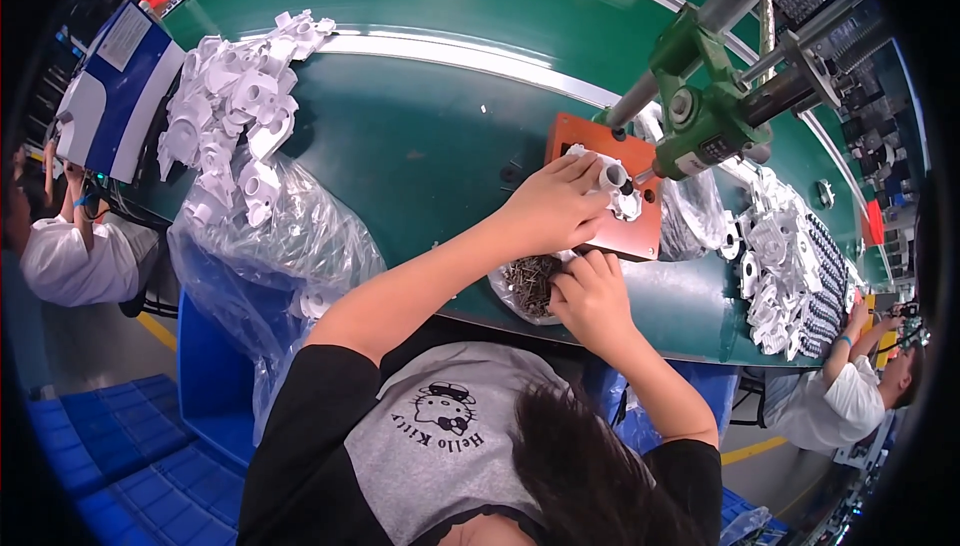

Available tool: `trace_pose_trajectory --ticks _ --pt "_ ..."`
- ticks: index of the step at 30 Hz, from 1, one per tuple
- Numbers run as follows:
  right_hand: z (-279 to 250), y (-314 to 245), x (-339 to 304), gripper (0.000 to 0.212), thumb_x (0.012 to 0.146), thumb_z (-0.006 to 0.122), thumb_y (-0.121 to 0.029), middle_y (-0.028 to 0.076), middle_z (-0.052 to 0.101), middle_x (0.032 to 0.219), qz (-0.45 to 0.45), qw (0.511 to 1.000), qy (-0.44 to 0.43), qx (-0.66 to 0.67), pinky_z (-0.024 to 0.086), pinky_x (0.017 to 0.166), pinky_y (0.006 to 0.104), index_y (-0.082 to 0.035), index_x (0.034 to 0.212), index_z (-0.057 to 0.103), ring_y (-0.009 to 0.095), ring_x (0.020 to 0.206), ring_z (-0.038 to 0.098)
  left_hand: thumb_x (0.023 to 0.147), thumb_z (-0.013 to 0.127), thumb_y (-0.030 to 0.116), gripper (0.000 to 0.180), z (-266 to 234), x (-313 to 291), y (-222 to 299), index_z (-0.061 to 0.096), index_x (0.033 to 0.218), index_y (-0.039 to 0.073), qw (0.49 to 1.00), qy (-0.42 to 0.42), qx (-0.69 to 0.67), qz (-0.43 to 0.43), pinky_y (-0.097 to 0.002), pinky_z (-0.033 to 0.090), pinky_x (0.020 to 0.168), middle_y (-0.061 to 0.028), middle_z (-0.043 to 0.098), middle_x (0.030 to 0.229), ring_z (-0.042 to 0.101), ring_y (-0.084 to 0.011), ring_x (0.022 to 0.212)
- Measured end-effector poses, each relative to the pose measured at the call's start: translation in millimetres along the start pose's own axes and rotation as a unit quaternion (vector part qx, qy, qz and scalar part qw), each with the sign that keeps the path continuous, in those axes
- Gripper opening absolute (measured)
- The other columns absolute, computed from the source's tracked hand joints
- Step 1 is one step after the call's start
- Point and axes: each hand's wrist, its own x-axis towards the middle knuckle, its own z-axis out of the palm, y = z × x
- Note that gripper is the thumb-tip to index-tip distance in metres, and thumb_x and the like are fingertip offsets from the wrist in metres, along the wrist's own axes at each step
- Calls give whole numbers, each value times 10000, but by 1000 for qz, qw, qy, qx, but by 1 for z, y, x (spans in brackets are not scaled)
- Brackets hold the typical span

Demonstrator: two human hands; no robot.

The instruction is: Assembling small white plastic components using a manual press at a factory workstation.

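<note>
Head view: The left hand (550, 208) is reaching forward over the green table (440, 136) and is closing its fingers around a white plastic part (606, 178), holding it down on an orange fixture plate (640, 231). The part is sitting at the fingertips of that hand, on the plate's upper half, with a short tube end pointing away from the hand. A green powered screwdriver (705, 116), hanging on a metal arm, is pointing its tip at the part, just beyond the left hand.

The right hand (592, 296) is resting just behind the left hand, at the near edge of the plate. Its fingers are curling narrow over a dish of small dark screws (528, 286); whether they are pinching a screw cannot be determined.

A heap of white plastic parts (235, 106) is lying on clear plastic bags (290, 236), well to the left of both hands. A second heap of white parts (785, 266) is lying to the right of the hands. Other people in white shirts are working at both ends of the table.
</note>
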Motion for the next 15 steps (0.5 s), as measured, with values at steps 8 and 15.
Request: trace_pose_trajectory --ticks 8,15 --pt "-55 46 18 89 767 644 -63 67 603 804 250 934 36 252 442 700 292 7 819 625 171 742 567 797 616 248 304 -4 0 2 636 1043 69 1000 15 -8 -9 -441 377 1005 -239 532 1219 483 -355 1185" --pt "-41 91 39 223 810 629 -127 74 633 814 356 895 87 252 440 698 254 89 865 627 121 750 554 808 616 242 266 -3 3 3 619 998 56 1000 27 -10 -9 -440 390 996 -239 548 1195 498 -355 1169"
